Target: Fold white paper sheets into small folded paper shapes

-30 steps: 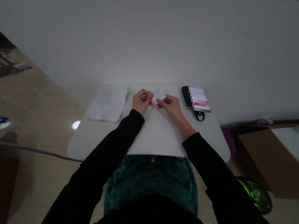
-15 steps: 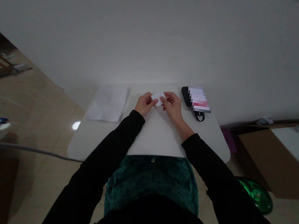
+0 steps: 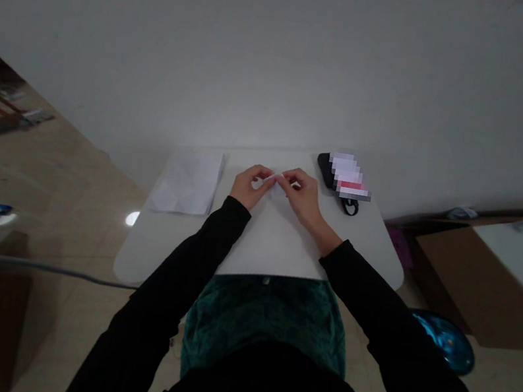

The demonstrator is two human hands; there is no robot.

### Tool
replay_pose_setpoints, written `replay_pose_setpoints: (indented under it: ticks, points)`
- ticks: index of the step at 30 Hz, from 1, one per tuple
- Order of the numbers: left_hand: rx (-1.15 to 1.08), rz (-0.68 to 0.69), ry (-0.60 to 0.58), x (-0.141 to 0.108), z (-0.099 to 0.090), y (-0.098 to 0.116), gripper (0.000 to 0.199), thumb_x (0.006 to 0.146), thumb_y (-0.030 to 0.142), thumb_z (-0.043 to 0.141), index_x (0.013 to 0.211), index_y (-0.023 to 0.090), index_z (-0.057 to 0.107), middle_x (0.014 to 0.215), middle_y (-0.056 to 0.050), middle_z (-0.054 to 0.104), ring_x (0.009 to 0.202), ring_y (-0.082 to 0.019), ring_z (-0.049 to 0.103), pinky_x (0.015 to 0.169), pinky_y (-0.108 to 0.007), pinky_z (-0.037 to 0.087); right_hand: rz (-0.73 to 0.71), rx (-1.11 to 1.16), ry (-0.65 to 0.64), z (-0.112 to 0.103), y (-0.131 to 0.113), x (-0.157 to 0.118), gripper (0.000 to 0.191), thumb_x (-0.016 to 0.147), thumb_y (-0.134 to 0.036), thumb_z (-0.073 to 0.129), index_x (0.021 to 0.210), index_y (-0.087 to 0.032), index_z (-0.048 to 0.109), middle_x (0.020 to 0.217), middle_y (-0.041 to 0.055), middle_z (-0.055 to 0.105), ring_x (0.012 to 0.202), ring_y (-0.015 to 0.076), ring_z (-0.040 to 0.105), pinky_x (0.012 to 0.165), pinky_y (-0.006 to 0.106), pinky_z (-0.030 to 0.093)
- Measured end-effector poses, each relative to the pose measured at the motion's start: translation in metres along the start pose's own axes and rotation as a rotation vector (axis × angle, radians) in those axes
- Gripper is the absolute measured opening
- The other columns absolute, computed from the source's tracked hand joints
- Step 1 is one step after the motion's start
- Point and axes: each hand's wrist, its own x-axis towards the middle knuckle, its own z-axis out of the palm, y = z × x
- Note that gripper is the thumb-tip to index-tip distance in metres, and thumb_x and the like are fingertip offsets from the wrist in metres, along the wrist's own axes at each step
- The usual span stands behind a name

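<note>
Between my left hand (image 3: pixel 250 187) and my right hand (image 3: pixel 302 196), a small folded piece of white paper (image 3: pixel 271 181) is pinched in the fingertips of both. Most of it is hidden by my fingers. My hands are raised just above the far half of a white rounded table (image 3: pixel 277 249). To the left of my left hand lies a thin stack of white paper (image 3: pixel 187 182). Beyond my right hand sits a black phone-sized object (image 3: pixel 326 170) with a pixelated white and red item (image 3: pixel 349 177) on it and a black cord loop (image 3: pixel 349 207).
A white wall (image 3: pixel 284 59) rises behind the table. A cardboard box (image 3: pixel 456 289) stands at the right, beside a shiny round blue object (image 3: pixel 445 344) on the tiled floor (image 3: pixel 77 219). A grey cable (image 3: pixel 29 265) crosses the floor at the left.
My hands have come closer together, and the paper between them now looks narrower and more covered by my fingers. The round floor object's glow has turned from green to blue.
</note>
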Motion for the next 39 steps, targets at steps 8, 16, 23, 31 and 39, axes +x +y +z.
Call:
replay_pose_setpoints:
  ticks: [8,16,23,31,39]
  points:
    - [0.275,0.207,-0.076,-0.076,-0.019,0.049,0.015,0.091,0.032,0.065,0.082,0.021,0.068,0.075,0.001,0.067,0.076,-0.015,0.061,0.081,-0.034,0.04,-0.074,-0.128,-0.131,-0.012,-0.038,-0.081,0.004,0.085,-0.025,0.062,0.081,-0.023,0.061,0.079,-0.0006,0.058,0.069,0.0128,0.055,0.059,0.027,0.045]
    - [0.472,0.284,-0.104,-0.107,-0.016,0.056,0.013,0.095,0.028,0.059,0.087,0.022,0.069,0.086,0.0,0.071,0.088,-0.017,0.062,0.094,-0.04,0.032,-0.099,-0.354,-0.149,-0.016,-0.048,-0.113,0.01,0.081,-0.012,0.058,0.084,-0.022,0.057,0.082,-0.0007,0.06,0.082,0.0167,0.058,0.079,0.036,0.041]
    - [0.539,0.37,-0.201,-0.12,-0.027,0.046,0.012,0.096,0.024,0.057,0.091,0.021,0.068,0.084,-0.001,0.068,0.083,-0.018,0.058,0.081,-0.035,0.036,-0.009,-0.187,-0.103,-0.026,-0.04,-0.114,0.014,0.078,-0.008,0.054,0.078,-0.022,0.057,0.083,0.0007,0.056,0.077,0.0149,0.056,0.07,0.03,0.044]
    - [0.625,0.398,-0.346,-0.121,-0.019,0.05,0.021,0.095,0.024,0.057,0.114,0.019,0.063,0.093,-0.004,0.067,0.087,-0.022,0.056,0.076,-0.036,0.036,0.007,-0.191,-0.105,-0.024,-0.042,-0.117,0.017,0.078,-0.006,0.054,0.08,-0.022,0.058,0.084,0.0004,0.056,0.077,0.014,0.056,0.068,0.028,0.045]
    - [0.466,0.349,-0.31,-0.118,0.003,0.041,0.012,0.092,0.016,0.059,0.101,0.019,0.067,0.094,-0.005,0.065,0.087,-0.02,0.054,0.075,-0.033,0.043,-0.005,-0.225,-0.094,-0.026,-0.043,-0.117,0.017,0.078,-0.005,0.053,0.079,-0.021,0.057,0.082,0.0001,0.056,0.075,0.0135,0.055,0.067,0.028,0.043]
